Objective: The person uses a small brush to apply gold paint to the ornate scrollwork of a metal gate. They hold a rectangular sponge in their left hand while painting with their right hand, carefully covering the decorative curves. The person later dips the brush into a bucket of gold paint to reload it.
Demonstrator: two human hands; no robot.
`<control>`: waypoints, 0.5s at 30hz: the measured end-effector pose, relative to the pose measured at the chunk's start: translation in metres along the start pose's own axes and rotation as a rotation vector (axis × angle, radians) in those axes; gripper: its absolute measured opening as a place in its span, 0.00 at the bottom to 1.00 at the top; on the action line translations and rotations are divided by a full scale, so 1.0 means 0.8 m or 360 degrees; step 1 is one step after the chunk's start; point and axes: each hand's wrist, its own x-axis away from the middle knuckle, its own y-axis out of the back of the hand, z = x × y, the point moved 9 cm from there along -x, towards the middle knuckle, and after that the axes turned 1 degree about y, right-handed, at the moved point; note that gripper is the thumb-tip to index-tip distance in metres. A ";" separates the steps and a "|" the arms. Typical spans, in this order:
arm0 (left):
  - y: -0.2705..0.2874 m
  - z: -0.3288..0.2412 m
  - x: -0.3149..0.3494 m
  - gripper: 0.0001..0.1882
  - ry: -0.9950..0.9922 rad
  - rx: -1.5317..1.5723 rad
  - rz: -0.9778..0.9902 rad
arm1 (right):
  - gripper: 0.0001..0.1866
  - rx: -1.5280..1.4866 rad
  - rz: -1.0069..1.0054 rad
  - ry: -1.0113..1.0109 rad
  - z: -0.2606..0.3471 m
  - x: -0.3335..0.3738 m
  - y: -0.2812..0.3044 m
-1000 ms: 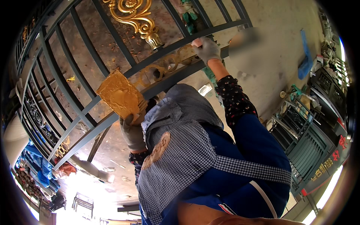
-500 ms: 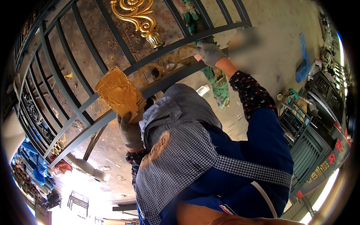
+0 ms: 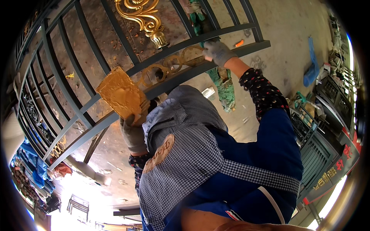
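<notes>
My left hand (image 3: 132, 134), in a grey glove, is closed around the lower end of a flat slab-like holder (image 3: 121, 92) thickly smeared with gold-brown paste. The holder is tilted beside the dark metal railing (image 3: 175, 81). Between two curved rails runs a row of gold-brown rings (image 3: 172, 64). My right hand (image 3: 219, 53), also gloved, is at the right end of this row with its fingers curled. Whatever it may hold is hidden behind the fingers.
A shiny gold scroll ornament (image 3: 148, 21) sits among the railing's bars. A green-smeared support (image 3: 222, 88) stands below the rails. An orange piece (image 3: 239, 43) lies near the rail's right end. Metal panels (image 3: 318, 154) stand at the right, blue cloth (image 3: 36, 163) at the left.
My right hand has shifted slightly to the right along the ring row. The rail's end and the orange piece, blurred before, now show clearly. My left hand has hardly moved.
</notes>
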 end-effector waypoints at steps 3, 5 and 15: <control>0.007 0.001 -0.001 0.26 -0.0022 -0.0039 0.0011 | 0.09 -0.0047 0.0068 -0.0223 -0.037 0.014 0.008; 0.004 0.003 0.000 0.26 0.0005 0.0067 0.0013 | 0.10 -0.0136 -0.0037 -0.0133 -0.013 0.011 0.018; -0.012 -0.006 0.001 0.28 -0.0004 0.0096 0.0024 | 0.11 -0.0248 -0.0220 -0.0397 -0.061 0.024 0.004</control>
